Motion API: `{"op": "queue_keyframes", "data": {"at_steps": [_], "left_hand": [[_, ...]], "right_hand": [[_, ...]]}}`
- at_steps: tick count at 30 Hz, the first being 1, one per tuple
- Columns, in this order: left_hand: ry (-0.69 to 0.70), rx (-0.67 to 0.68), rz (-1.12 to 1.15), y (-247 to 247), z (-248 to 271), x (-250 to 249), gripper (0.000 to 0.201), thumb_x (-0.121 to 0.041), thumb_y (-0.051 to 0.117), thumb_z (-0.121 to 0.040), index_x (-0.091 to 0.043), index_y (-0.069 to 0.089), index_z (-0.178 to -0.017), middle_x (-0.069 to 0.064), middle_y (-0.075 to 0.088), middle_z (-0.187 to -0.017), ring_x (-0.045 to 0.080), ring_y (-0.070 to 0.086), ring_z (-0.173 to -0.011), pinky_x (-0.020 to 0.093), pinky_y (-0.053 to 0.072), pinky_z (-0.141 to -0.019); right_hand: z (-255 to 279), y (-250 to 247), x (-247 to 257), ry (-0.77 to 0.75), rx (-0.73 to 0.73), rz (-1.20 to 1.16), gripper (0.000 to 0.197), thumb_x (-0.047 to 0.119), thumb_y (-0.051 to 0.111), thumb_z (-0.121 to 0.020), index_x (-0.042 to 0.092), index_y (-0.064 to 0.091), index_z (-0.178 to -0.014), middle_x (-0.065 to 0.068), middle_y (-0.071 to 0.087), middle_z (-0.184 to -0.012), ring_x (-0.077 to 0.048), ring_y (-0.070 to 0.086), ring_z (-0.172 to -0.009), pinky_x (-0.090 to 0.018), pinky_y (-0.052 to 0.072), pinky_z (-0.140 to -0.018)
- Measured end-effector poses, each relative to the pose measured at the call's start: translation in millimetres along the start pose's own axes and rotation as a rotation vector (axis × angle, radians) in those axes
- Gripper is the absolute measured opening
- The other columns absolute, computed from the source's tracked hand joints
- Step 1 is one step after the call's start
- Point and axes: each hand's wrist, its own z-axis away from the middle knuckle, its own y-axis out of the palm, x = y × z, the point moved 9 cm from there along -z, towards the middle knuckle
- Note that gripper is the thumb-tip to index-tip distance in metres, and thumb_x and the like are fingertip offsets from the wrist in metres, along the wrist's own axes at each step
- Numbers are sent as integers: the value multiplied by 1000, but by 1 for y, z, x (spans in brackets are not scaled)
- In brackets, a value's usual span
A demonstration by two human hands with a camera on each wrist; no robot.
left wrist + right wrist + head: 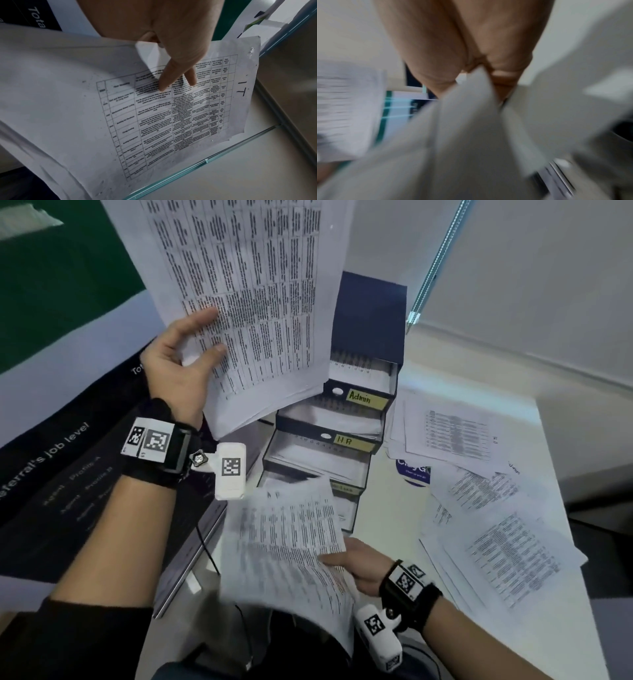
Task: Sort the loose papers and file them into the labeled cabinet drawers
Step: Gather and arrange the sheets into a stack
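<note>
My left hand (191, 350) holds up a stack of printed table sheets (250, 302), thumb and fingers pinching its lower left edge. In the left wrist view the fingers (164, 81) press on a sheet marked "IT" (188, 111). My right hand (356, 566) grips a blurred bundle of printed papers (291, 546) low over my lap; in the right wrist view the hand (479, 67) pinches grey paper (471, 121). A dark drawer cabinet (370, 320) stands behind, drawers pulled out in steps, labelled "Admin" (363, 398) and "HR" (346, 441); a lower label is partly hidden.
Loose printed sheets (496, 535) lie spread over the white table (548, 419) right of the cabinet. A dark poster with white lettering (68, 467) leans at the left. A thin black cable (209, 549) hangs by the table's left edge. A wall and blind cord (442, 254) lie behind.
</note>
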Motion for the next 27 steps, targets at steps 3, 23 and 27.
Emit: {"op": "queue_keyframes", "data": {"at_steps": [3,23,27], "left_hand": [[45,-39,16,-13,-12,-8,41,-1,76,-76,-10,66,-115,-10,71,-114,15,62,-117,33,44,-107],[-12,-10,82,35,-46,4,48,3,71,-78,-18,63,-121,-8,65,-124,12,56,-125,36,41,-110],[-179,33,94,46,-52,47,65,-9,72,-74,-32,55,-133,-12,53,-139,19,49,-133,51,41,-109]], "right_hand": [[26,-6,69,-178,-29,56,39,2,60,-93,5,57,-132,-10,65,-128,-27,61,-120,-42,45,-105],[6,-76,170,-4,-256,-210,17,14,76,-82,1,68,-87,3,59,-51,-3,51,-35,-12,38,-36],[8,-108,209,-108,-467,-77,31,30,63,-95,0,62,-102,-6,72,-75,-12,67,-59,-20,47,-45]]}}
